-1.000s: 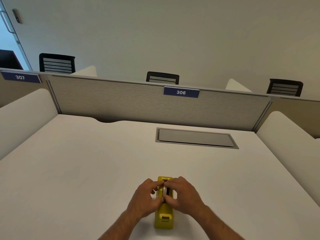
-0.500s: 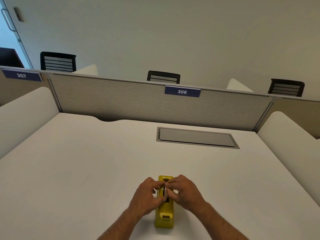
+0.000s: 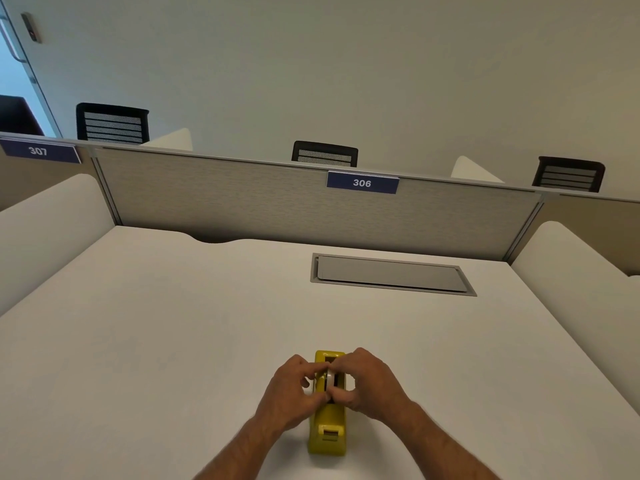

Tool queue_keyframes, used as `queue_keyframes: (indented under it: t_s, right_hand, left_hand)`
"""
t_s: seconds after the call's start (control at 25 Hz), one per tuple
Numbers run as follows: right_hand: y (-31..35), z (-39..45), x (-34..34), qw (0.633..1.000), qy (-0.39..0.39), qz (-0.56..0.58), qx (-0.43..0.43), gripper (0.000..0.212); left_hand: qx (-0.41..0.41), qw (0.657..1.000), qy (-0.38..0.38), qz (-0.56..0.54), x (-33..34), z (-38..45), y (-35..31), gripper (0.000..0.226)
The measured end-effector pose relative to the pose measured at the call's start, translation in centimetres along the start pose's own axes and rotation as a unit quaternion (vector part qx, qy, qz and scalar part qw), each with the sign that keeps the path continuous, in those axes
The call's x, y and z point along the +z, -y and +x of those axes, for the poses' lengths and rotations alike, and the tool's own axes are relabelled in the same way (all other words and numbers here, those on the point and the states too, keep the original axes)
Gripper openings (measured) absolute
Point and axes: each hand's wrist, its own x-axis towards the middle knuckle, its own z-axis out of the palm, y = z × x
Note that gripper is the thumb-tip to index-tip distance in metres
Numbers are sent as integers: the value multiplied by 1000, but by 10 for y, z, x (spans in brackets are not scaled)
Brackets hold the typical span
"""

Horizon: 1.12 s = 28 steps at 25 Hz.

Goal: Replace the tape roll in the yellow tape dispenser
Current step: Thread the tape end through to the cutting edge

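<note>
The yellow tape dispenser (image 3: 327, 428) stands on the white desk (image 3: 173, 341) near its front edge, cutter end towards me. A whitish tape roll (image 3: 330, 378) sits upright at the dispenser's open slot, mostly hidden by fingers. My left hand (image 3: 291, 393) pinches the roll from the left side. My right hand (image 3: 370, 384) grips it from the right, fingers curled over the dispenser's top. Whether the roll rests in the slot or is held just above it cannot be told.
A grey recessed cable hatch (image 3: 391, 274) lies in the desk at the back right. A fabric partition (image 3: 242, 202) with a "306" label (image 3: 362, 182) closes the far edge. Low white dividers (image 3: 571, 271) flank both sides. Black chairs (image 3: 112, 123) stand beyond.
Both hands stay at the tape roll over the dispenser; the fingers have shifted slightly around it. The dispenser has not moved.
</note>
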Motion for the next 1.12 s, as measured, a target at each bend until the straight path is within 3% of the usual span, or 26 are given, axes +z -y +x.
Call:
queue_keyframes:
  t_s: [0.2,0.84,1.12]
  right_hand:
    - [-1,4,-1,1000,-23,10,-5,20]
    - [-3,11,-4,1000,8,15,12,22]
    - [-2,6,-5,1000,17,15,9,32]
  left_hand:
    - [3,1000,-9,6,0,0,-3,54]
    - [2,1000,-19,9,1,1,-2,55]
    - [-1,1000,-19,10,2,3,-1,56]
